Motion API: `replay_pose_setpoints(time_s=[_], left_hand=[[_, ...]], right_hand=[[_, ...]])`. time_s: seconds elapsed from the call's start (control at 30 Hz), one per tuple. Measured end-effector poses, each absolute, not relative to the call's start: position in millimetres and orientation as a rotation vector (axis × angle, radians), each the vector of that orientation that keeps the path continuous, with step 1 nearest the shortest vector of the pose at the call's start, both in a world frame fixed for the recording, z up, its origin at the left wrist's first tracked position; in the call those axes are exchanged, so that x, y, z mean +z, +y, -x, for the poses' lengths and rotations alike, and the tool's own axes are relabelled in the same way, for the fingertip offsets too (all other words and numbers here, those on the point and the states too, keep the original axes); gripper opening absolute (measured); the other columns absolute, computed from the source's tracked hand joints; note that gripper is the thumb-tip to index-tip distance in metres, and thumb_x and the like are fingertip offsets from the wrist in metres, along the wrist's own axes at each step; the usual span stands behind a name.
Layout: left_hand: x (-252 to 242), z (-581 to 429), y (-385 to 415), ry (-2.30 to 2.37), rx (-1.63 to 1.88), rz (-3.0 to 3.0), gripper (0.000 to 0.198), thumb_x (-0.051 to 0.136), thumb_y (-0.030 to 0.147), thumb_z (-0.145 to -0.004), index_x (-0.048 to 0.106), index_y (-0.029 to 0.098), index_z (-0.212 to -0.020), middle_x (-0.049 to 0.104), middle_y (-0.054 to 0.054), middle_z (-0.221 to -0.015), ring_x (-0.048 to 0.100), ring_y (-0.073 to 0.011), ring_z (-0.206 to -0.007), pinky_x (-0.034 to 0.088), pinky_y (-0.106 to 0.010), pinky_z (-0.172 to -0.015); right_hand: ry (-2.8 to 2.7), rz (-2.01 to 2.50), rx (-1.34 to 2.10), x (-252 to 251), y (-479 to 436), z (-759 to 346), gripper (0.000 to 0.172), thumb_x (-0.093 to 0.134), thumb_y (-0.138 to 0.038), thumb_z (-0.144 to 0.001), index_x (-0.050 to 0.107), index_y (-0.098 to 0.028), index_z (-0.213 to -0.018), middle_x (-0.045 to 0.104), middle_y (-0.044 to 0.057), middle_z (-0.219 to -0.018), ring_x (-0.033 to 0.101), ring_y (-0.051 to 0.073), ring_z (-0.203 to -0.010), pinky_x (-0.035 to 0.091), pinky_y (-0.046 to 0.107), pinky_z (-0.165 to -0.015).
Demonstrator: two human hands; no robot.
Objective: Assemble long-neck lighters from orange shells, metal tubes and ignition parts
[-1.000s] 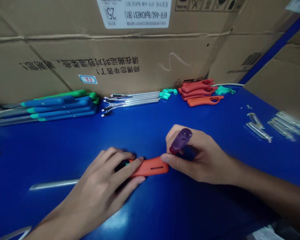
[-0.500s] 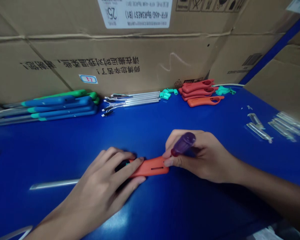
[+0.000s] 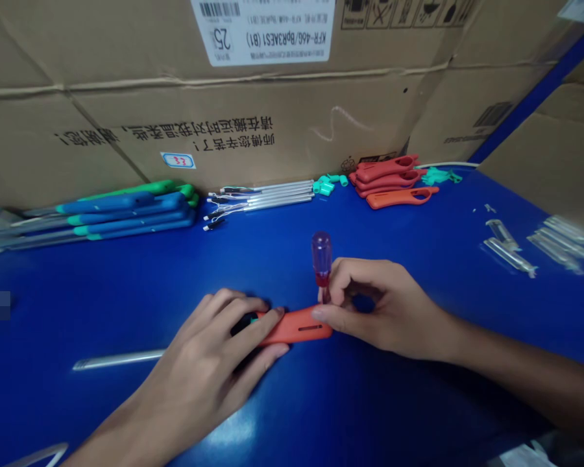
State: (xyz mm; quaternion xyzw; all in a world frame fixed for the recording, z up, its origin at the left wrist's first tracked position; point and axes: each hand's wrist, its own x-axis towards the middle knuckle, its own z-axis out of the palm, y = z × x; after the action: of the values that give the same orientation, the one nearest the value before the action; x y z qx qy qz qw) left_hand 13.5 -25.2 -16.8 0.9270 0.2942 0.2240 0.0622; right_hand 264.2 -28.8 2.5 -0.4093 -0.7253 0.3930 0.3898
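Note:
An orange plastic handle with a narrow slot lies on the blue table. My left hand grips it from the left, fingers over the top and thumb along the near side. A silver metal rod sticks out to the left from under that hand. At the handle's right end, my right hand pinches the shaft of a small screwdriver with a clear purple grip. The screwdriver stands nearly upright; its tip is hidden by the fingers and the handle.
Blue and green handles with rods are stacked at the back left. Thin silver tubes with wires, teal pieces and more orange-red handles lie along the cardboard box. Clear small parts are at the right.
The screwdriver has swung from leaning right to nearly upright, and my right fingers have shifted from around its grip down to its shaft. My left hand keeps holding the handle.

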Motion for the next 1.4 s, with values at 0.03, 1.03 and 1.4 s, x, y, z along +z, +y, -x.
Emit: replay_pose_setpoints(time_s=[0.03, 1.03, 1.4], left_hand=[[-17, -13, -25, 0.888, 0.672, -2.803, 0.023, 0.062, 0.026, -0.094, 0.064, 0.017, -0.115, 0.065, -0.010, -0.107, 0.056, -0.0242, -0.095, 0.050, -0.040, -0.078], [-17, -14, -25, 0.870, 0.652, -2.801, 0.023, 0.061, 0.025, -0.094, 0.064, 0.017, -0.115, 0.065, -0.010, -0.106, 0.056, -0.0238, -0.095, 0.048, -0.038, -0.078], [-17, -13, -25, 0.876, 0.665, -2.797, 0.023, 0.060, 0.026, -0.095, 0.065, 0.018, -0.116, 0.066, -0.010, -0.107, 0.057, -0.0228, -0.093, 0.049, -0.038, -0.077]], right_hand=[[-1.816, 1.073, 1.036, 2, -29, -265, 0.022, 0.071, -0.019, -0.084, 0.052, -0.018, -0.073, 0.060, -0.002, -0.073, 0.055, 0.008, -0.061, 0.044, 0.021, -0.055], [-1.897, 0.870, 1.271, 19, -23, -272, 0.006, 0.073, -0.016, -0.085, 0.070, -0.014, -0.089, 0.070, 0.005, -0.090, 0.065, 0.013, -0.082, 0.051, 0.025, -0.073], [-1.726, 0.778, 1.474, 35, -22, -286, 0.024, 0.067, -0.005, -0.084, 0.066, -0.018, -0.104, 0.072, 0.002, -0.090, 0.071, 0.012, -0.086, 0.058, 0.023, -0.075]])
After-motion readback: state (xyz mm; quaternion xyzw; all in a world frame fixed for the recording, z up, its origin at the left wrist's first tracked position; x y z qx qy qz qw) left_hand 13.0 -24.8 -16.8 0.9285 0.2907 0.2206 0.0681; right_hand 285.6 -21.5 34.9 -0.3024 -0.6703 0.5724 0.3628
